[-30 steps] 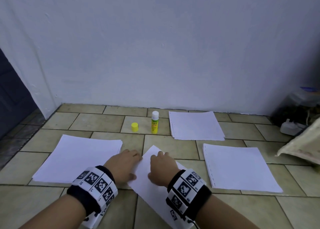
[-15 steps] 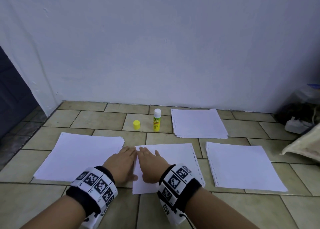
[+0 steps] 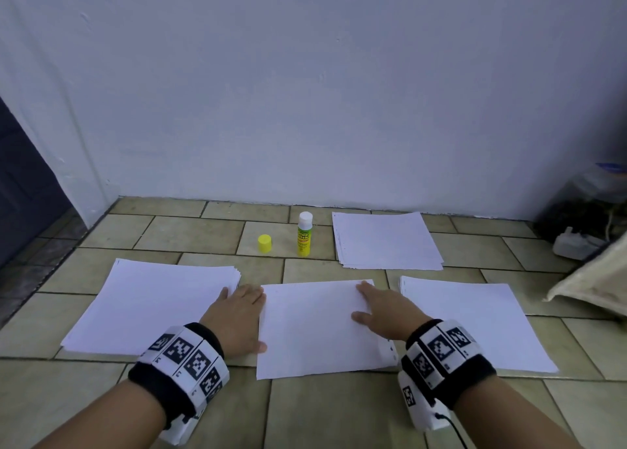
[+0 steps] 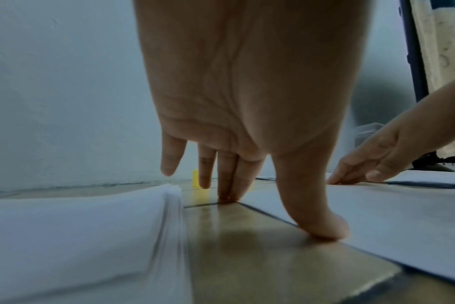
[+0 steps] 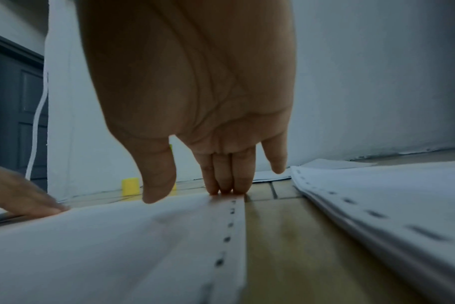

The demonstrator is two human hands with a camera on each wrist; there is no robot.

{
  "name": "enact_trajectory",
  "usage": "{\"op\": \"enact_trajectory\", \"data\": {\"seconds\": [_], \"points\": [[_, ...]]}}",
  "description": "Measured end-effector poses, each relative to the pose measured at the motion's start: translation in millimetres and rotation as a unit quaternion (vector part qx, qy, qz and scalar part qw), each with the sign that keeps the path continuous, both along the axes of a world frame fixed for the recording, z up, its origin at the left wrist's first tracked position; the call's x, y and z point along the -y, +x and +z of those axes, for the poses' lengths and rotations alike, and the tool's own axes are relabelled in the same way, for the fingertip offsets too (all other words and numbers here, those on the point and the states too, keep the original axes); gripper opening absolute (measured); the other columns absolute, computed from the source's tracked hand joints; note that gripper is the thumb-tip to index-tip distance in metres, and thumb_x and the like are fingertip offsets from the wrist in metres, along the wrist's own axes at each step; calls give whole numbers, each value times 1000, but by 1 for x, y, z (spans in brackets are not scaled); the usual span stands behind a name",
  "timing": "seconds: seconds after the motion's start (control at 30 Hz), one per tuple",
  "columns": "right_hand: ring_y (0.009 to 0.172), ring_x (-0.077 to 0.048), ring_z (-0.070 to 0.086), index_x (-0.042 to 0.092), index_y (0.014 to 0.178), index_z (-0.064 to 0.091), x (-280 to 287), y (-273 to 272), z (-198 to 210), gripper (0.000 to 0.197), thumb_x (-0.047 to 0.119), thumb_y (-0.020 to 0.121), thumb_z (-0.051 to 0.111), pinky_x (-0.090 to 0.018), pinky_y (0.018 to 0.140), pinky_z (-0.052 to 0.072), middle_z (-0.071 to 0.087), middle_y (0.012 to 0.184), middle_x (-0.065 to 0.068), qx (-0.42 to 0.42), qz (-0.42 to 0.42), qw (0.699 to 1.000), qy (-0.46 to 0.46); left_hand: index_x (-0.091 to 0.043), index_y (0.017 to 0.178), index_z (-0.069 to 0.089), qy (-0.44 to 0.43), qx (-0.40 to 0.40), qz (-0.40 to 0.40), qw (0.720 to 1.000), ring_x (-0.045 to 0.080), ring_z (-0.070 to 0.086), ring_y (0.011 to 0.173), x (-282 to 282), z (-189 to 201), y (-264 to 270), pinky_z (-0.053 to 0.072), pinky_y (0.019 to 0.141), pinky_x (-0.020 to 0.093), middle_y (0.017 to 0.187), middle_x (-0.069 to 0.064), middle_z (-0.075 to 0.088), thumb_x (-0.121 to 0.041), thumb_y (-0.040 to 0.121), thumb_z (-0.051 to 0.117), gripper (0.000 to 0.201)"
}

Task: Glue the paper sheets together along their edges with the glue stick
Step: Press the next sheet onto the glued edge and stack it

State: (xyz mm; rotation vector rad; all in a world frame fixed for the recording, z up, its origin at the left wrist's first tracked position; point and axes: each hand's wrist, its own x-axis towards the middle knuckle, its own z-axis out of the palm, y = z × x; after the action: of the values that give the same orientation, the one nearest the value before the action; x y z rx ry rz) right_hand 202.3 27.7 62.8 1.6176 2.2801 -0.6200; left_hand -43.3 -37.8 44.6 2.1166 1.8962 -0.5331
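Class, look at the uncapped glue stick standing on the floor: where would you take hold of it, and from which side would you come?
Grip the glue stick round its yellow labelled barrel, below the white top, coming from the near side or above. It stands upright and apart from the yellow cap and the far paper stack, so fingers can close round it freely.

**Little that can be read**

The glue stick (image 3: 304, 235), standing far centre on the tiled floor, carries a yellow-and-green label with dark lettering and a red strip below it — too blurred to spell out. The wristbands (image 3: 185, 357) bear black-and-white square marker patterns, with small characters beside them — not legible.
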Motion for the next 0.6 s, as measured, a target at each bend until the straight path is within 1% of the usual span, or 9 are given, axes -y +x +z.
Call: {"op": "enact_trajectory", "data": {"seconds": [0.1, 0.17, 0.23, 0.27, 0.33, 0.4, 0.47, 0.5, 0.6], "points": [[124, -24, 47, 11, 141, 32, -2, -6, -5, 71, 47, 87, 62, -34, 104, 35, 48, 137, -6, 13, 0, 1000, 26, -13, 146, 30, 11, -29, -11, 999, 20, 21, 140, -2, 7, 4, 23, 113, 39, 152, 2, 29, -60, 82, 58, 84], [122, -25, 44, 10, 133, 40, -1, -14, -8, 69, 47, 82, 68, -35, 102, 37, 46, 133, -8, 44, 16, 998, 52, -15, 130, 49, 14, -60, -31, 998, 20, 32, 127, -3, 17, 10, 28, 103, 37, 133, 1, 47, -69, 77, 58, 76], [125, -28, 35, 12, 132, 44, 2, -21, -7, 63, 43, 83, 68, -37, 100, 40, 38, 132, -12, 89, 28, 993, 76, -14, 119, 58, 19, -49, -51, 997, 21, 37, 121, -3, 23, 19, 28, 100, 37, 124, 2, 52, -70, 80, 55, 68], [125, -29, 33, 13, 131, 44, 5, -26, -7, 57, 38, 85, 66, -37, 98, 41, 35, 132, -13, 103, 34, 991, 85, -14, 120, 59, 29, -20, -59, 998, 21, 39, 121, -3, 24, 24, 29, 101, 36, 125, 2, 51, -65, 83, 54, 63], [123, -31, 35, 13, 133, 43, 10, -36, -9, 45, 21, 92, 56, -37, 95, 41, 35, 132, -15, 101, 43, 990, 91, -16, 132, 50, 49, 51, -73, 995, 20, 37, 127, -2, 20, 35, 29, 106, 35, 137, 2, 44, -51, 89, 55, 56], [123, -33, 36, 14, 143, 32, 16, -46, -13, 52, 11, 93, 47, -38, 95, 41, 36, 135, -17, 90, 42, 990, 102, -13, 142, 38, 53, 91, -91, 990, 19, 31, 136, 1, 13, 44, 25, 112, 34, 149, 3, 33, -40, 91, 56, 60], [125, -35, 35, 13, 150, 16, 22, -53, -15, 65, 10, 93, 46, -41, 96, 40, 33, 139, -19, 85, 32, 988, 127, -13, 142, 35, 44, 103, -80, 990, 20, 32, 135, 6, 8, 47, 28, 110, 33, 149, 3, 32, -38, 91, 56, 61], [125, -35, 35, 12, 150, 13, 24, -54, -15, 67, 12, 92, 46, -42, 97, 39, 33, 140, -19, 85, 25, 987, 132, -13, 140, 38, 43, 106, -67, 991, 20, 37, 131, 8, 6, 47, 33, 106, 33, 144, 3, 36, -39, 91, 56, 58], [125, -34, 35, 10, 140, 31, 29, -59, -15, 54, 29, 94, 51, -42, 98, 36, 37, 137, -15, 68, 17, 993, 94, -13, 125, 48, 57, 83, -50, 994, 20, 46, 116, 14, 8, 42, 40, 91, 31, 127, 4, 48, -40, 93, 51, 42]]}}
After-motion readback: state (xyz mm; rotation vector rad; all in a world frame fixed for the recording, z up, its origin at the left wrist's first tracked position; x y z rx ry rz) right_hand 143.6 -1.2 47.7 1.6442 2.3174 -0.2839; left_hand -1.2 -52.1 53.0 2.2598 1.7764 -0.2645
